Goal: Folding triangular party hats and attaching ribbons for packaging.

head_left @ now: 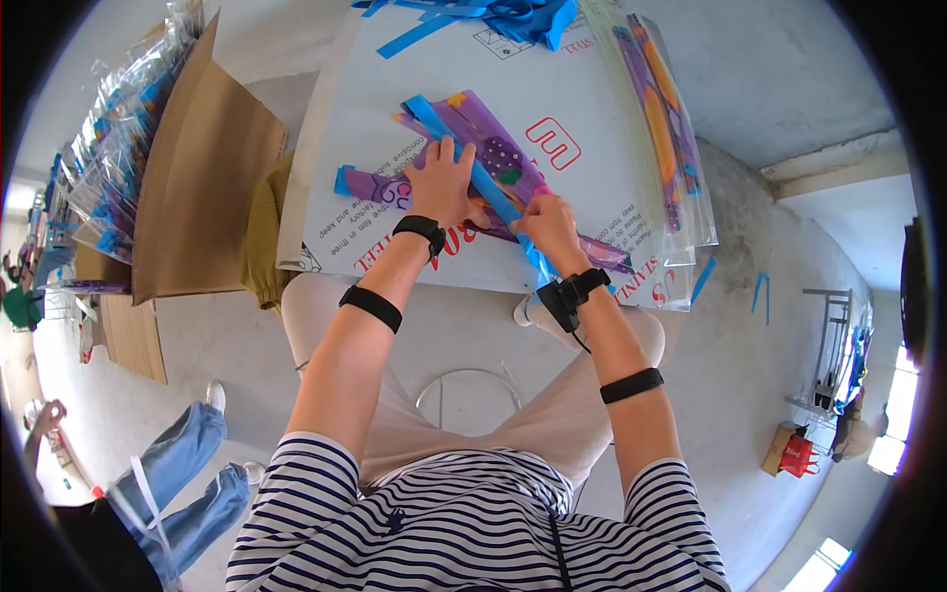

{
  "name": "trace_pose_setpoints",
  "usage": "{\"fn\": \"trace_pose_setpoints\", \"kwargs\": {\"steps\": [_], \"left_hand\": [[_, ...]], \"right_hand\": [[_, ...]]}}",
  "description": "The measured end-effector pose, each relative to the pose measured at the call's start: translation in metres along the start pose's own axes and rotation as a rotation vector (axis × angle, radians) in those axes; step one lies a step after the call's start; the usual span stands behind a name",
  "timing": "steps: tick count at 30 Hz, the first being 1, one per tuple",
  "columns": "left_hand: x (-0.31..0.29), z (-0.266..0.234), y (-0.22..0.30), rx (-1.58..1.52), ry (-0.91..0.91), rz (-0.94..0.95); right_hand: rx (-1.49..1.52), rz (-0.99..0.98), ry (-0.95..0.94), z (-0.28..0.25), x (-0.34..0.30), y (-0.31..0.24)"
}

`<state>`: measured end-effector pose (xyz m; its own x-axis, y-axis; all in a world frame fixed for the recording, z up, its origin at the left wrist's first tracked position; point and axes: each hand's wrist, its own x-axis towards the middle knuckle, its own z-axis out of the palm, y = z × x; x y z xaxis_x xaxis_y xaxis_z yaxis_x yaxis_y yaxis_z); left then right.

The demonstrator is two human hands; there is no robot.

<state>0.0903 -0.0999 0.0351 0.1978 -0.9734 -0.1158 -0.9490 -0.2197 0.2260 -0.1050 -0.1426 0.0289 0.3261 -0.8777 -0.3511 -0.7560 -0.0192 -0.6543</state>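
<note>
On the white printed board (pixel 395 59) over my lap lies a purple printed piece (pixel 488 123) of thin sheet or fabric, with a strip lying crosswise to it. A blue strip (pixel 493 192) runs diagonally along it, from the upper left down toward the board's near edge. My left hand (pixel 441 185) rests on the purple piece beside the strip, fingers apart and pressing down. To its right, my right hand (pixel 547 225) has its fingers closed on the blue strip at the edge of the purple piece. Its fingertips are partly hidden.
Loose blue strips (pixel 523 20) are heaped at the board's far edge. Clear packets with purple and orange pieces (pixel 656 118) lie along its right side. At the left stand an open cardboard box (pixel 197 187) and many clear-wrapped packets (pixel 123 148). A person in jeans (pixel 192 464) is at lower left.
</note>
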Motion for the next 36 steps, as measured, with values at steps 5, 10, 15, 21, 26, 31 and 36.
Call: {"fn": "trace_pose_setpoints", "kwargs": {"steps": [5,10,15,21,26,31,36], "left_hand": [[0.002,-0.004,0.004,-0.022,-0.020,0.003],[0.000,-0.009,0.004,-0.032,-0.045,-0.012],[-0.002,-0.007,0.004,-0.041,-0.024,-0.025],[-0.001,-0.009,0.006,-0.052,-0.033,-0.007],[-0.004,-0.011,-0.001,-0.063,-0.051,-0.019],[-0.002,-0.009,0.004,-0.074,-0.036,-0.008],[-0.002,-0.008,0.003,-0.072,-0.035,0.011]], "right_hand": [[-0.251,-0.238,0.231,0.021,0.001,0.010],[-0.137,-0.273,0.286,0.019,-0.001,0.009],[0.085,-0.092,0.195,0.004,0.000,0.001],[0.619,-0.028,-0.042,-0.005,0.005,0.015],[0.760,0.020,-0.216,-0.027,-0.025,0.018],[0.839,0.077,-0.358,-0.069,-0.077,0.064],[0.918,0.159,-0.346,-0.086,-0.106,0.101]]}}
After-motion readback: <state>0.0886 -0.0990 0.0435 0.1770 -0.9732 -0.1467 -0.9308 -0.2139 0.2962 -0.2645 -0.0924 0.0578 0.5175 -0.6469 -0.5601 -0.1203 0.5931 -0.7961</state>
